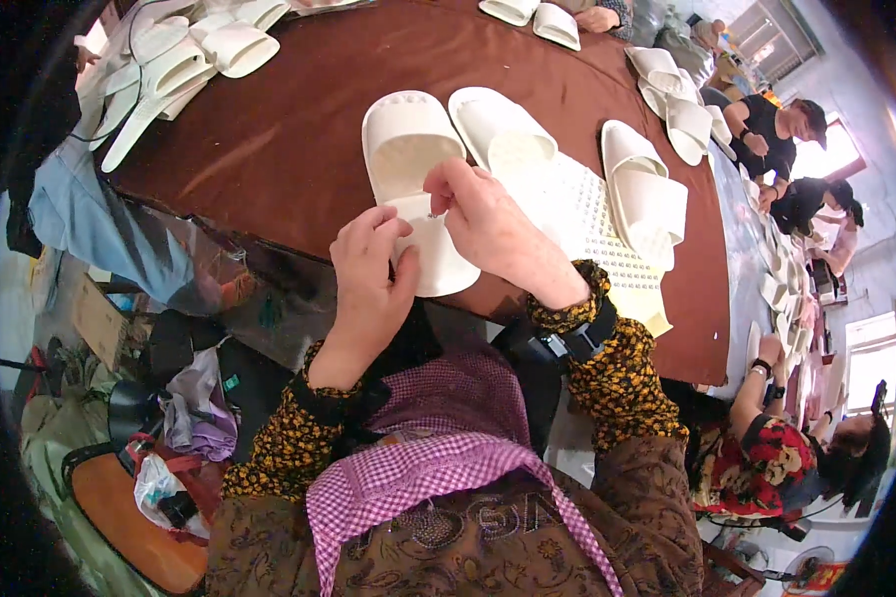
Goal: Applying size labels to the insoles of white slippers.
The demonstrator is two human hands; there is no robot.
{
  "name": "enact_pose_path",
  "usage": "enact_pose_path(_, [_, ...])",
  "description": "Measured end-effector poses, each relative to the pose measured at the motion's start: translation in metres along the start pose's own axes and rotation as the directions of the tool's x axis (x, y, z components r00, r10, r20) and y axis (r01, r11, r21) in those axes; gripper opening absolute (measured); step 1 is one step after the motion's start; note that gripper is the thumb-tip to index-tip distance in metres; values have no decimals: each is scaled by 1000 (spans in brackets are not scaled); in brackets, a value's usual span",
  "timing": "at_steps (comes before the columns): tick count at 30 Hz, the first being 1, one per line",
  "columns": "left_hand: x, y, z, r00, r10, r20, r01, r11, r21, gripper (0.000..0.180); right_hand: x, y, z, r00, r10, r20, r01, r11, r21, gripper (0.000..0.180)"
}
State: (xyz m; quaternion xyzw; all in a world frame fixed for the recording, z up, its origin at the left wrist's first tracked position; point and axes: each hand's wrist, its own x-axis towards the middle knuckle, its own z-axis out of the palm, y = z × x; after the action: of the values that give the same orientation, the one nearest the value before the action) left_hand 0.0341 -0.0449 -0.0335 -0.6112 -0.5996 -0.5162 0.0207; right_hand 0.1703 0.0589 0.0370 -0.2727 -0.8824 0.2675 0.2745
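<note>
The white slipper is lying at the near edge of the brown worktop, both hands pinching its heel end: left hand at six o'clock, right hand at three. Overhanging, it could slip off if either hand loosens.

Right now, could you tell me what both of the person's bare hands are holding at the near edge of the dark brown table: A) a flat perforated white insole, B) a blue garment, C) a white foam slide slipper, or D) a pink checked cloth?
C: the left hand and right hand both grip the white foam slide slipper at its heel end.
</note>
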Motion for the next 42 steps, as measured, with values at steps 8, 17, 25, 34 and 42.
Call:
enact_pose_path(8, [8,5,-6,994,34,103,-45,994,102,38,3,0,6,1000,-23,-3,23,999,-24,19])
enact_pose_path(17, [14,5,-8,986,68,151,-91,985,150,41,5,3,8,998,-65,-25,63,994,-89,19])
enact_pose_path(25, [19,6,-9,981,85,172,-117,975,191,39,5,1,8,999,-47,-3,47,994,-96,17])
enact_pose_path(34, [19,6,-9,979,101,176,-138,968,209,34,7,5,6,998,-2,-56,0,1000,-23,18])
enact_pose_path(42, [18,8,-10,979,93,184,-128,973,190,34,-3,2,0,1000,3,19,-3,1000,22,20])
